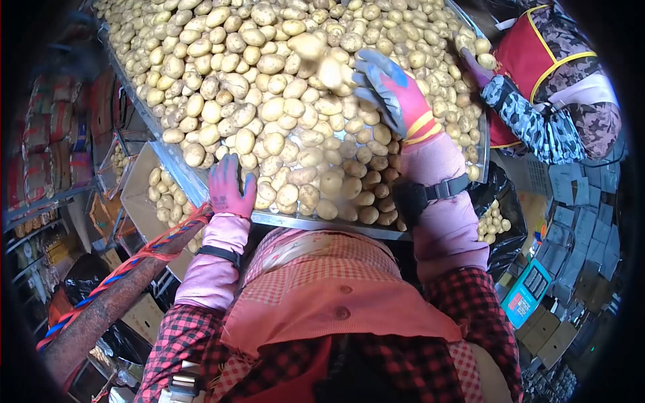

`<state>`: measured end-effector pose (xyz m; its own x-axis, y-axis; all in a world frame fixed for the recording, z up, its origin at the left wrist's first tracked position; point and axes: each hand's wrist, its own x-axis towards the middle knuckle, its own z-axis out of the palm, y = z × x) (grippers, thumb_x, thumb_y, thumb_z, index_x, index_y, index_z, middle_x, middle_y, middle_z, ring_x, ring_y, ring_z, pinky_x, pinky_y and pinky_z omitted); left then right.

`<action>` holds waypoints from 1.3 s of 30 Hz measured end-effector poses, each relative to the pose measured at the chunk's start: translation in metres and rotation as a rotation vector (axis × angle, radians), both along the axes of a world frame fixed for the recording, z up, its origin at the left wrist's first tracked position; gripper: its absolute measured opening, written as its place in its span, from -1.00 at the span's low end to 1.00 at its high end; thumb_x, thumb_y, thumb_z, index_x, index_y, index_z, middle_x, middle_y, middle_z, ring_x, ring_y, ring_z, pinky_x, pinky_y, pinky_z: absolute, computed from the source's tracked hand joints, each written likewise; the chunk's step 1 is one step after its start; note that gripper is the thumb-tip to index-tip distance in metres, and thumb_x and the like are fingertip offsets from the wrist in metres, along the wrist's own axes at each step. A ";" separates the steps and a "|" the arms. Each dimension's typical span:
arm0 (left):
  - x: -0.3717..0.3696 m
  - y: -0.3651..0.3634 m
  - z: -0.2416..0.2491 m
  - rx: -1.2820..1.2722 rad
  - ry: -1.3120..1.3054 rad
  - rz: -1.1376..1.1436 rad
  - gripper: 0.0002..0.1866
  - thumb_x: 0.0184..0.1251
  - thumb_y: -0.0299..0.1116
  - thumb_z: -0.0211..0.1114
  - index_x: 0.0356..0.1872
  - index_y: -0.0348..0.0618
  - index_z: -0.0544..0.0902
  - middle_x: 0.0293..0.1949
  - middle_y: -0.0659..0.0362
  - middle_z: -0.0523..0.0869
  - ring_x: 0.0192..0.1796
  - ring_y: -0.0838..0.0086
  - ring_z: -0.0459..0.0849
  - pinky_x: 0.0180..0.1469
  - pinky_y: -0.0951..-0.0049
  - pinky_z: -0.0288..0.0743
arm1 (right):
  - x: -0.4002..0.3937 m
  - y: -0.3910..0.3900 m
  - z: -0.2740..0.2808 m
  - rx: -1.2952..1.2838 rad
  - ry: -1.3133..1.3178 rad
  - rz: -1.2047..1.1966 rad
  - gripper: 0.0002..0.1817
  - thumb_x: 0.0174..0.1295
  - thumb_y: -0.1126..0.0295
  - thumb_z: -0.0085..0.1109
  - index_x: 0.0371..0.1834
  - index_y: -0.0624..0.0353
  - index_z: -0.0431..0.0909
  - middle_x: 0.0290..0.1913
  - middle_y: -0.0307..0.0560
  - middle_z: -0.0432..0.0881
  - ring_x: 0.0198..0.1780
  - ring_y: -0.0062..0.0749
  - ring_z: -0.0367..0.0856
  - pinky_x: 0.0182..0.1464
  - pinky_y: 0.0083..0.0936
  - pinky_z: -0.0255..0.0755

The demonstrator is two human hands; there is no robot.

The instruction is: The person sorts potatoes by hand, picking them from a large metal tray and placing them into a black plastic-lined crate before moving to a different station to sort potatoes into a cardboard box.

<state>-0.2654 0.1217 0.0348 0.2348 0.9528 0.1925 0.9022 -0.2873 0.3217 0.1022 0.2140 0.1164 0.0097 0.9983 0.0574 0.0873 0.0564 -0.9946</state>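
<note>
Everywhere potatoes [282,107] — co-worker's hand [474,64] just opposite.

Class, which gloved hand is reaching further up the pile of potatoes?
The right hand, far up the potatoes; the left hand stays near the tray's edge.

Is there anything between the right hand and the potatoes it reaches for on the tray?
Nothing visible stands between them. The right hand in its grey and pink glove is already among the potatoes on the metal tray, fingers touching the pile. The left hand rests on potatoes near the front rim.
</note>
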 end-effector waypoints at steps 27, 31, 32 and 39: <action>0.003 -0.002 0.000 0.015 -0.017 0.058 -0.32 0.20 -0.14 0.32 0.34 -0.21 0.42 0.23 -0.22 0.51 0.30 -0.07 0.45 0.44 -0.10 0.16 | 0.013 -0.067 -0.113 -0.213 0.108 -0.286 -0.43 0.09 0.34 0.48 0.17 0.21 0.49 -0.08 -0.11 0.63 -0.07 -0.38 0.62 -0.01 -0.46 0.55; 0.004 0.000 -0.002 0.034 -0.021 0.051 -0.31 0.19 -0.13 0.32 0.33 -0.21 0.43 0.22 -0.22 0.51 0.30 -0.06 0.45 0.44 -0.10 0.15 | 0.010 -0.052 -0.066 0.064 -0.369 -0.200 -0.64 0.22 0.37 0.34 0.07 0.21 0.58 -0.05 0.01 0.64 -0.10 -0.18 0.63 -0.01 -0.34 0.55; 0.005 -0.001 0.000 0.029 -0.018 0.055 -0.31 0.19 -0.13 0.32 0.33 -0.21 0.43 0.22 -0.22 0.51 0.29 -0.06 0.45 0.44 -0.10 0.15 | -0.003 -0.036 -0.060 -0.100 -0.128 -0.179 -0.65 0.22 0.36 0.33 0.06 0.19 0.59 -0.05 0.03 0.64 -0.08 -0.15 0.63 -0.01 -0.32 0.56; 0.005 0.000 0.001 0.045 -0.027 0.062 -0.32 0.18 -0.13 0.33 0.32 -0.22 0.44 0.19 -0.22 0.53 0.25 -0.09 0.48 0.41 -0.11 0.19 | -0.061 0.003 -0.074 -0.101 -1.113 0.092 -0.40 0.13 0.20 0.28 0.30 -0.08 0.45 0.22 -0.01 0.53 0.18 -0.04 0.56 0.17 -0.22 0.50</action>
<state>-0.2606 0.1220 0.0361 0.1699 0.9554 0.2415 0.9097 -0.2462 0.3343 0.0416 0.2174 0.0422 -0.0707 0.9932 -0.0927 0.9302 0.0321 -0.3657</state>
